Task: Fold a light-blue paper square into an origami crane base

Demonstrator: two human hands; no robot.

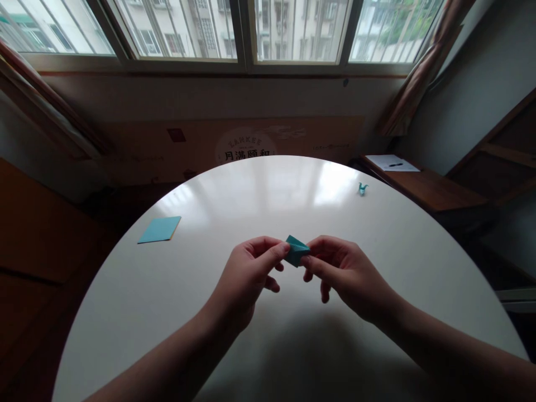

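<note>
Above the white table, a small folded piece of teal origami paper (295,251) is held between both hands. My left hand (254,265) pinches its left corner between thumb and forefinger, the other fingers curled loosely below. On the opposite side, my right hand (337,265) grips the right tip with thumb and forefinger. The paper is folded into a small diamond-like shape with a raised flap. A stack of light blue square paper (159,229) lies to the left on the table. Farther back on the right stands a small finished teal origami crane (362,189).
The round white table (268,190) has a curved far edge below a row of windows (293,30). Beyond its right edge, a brown wooden surface (444,187) carries white sheets (383,162) with a dark pen (395,164). Curtains (412,95) hang at both sides.
</note>
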